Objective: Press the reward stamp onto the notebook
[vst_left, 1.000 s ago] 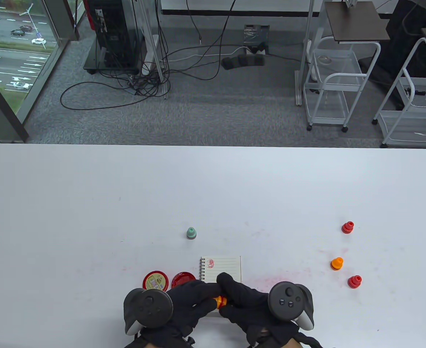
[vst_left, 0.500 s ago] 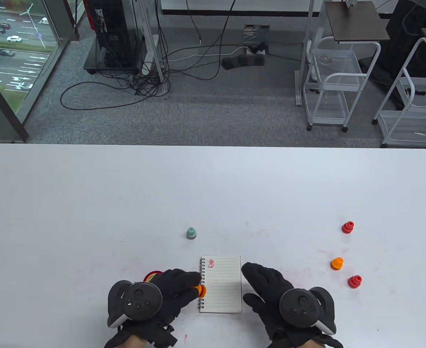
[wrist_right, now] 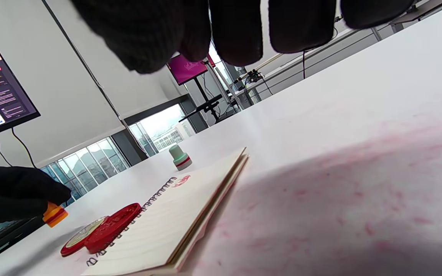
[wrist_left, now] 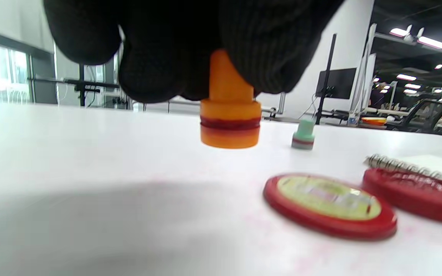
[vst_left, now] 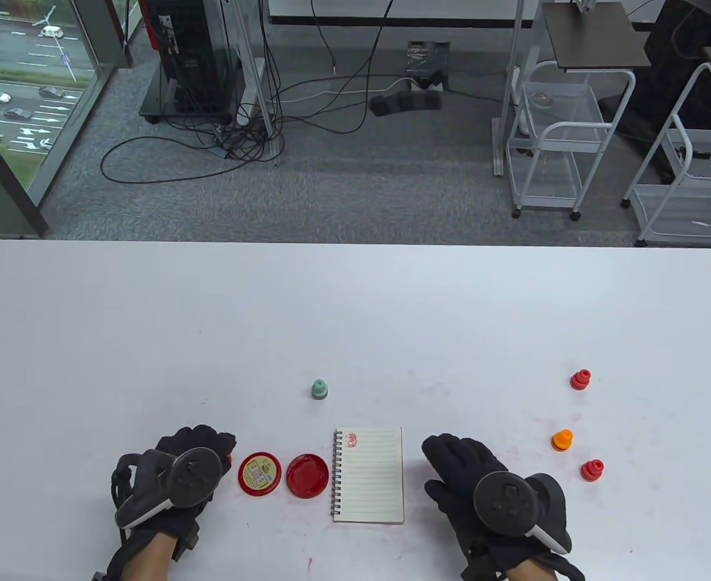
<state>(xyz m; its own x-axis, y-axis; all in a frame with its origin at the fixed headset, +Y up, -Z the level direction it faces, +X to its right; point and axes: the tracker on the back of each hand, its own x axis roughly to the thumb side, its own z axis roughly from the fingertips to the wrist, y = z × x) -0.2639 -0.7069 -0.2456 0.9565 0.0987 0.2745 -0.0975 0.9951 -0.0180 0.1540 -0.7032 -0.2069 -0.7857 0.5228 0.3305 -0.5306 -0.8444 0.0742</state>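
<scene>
One orange stamp (wrist_left: 230,115) pinched by left hand (vst_left: 176,469), above table (vst_left: 355,315)

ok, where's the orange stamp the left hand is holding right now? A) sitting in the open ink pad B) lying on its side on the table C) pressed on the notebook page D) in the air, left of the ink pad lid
D: in the left wrist view the left hand grips the orange stamp clear of the table, left of the ink pad lid.

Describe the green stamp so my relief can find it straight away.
Start at the notebook near the table's front edge, between the two hands. Just beyond its top left corner a small green stamp stands upright, alone. The other loose stamps, red and orange, sit far off to the right.
</scene>
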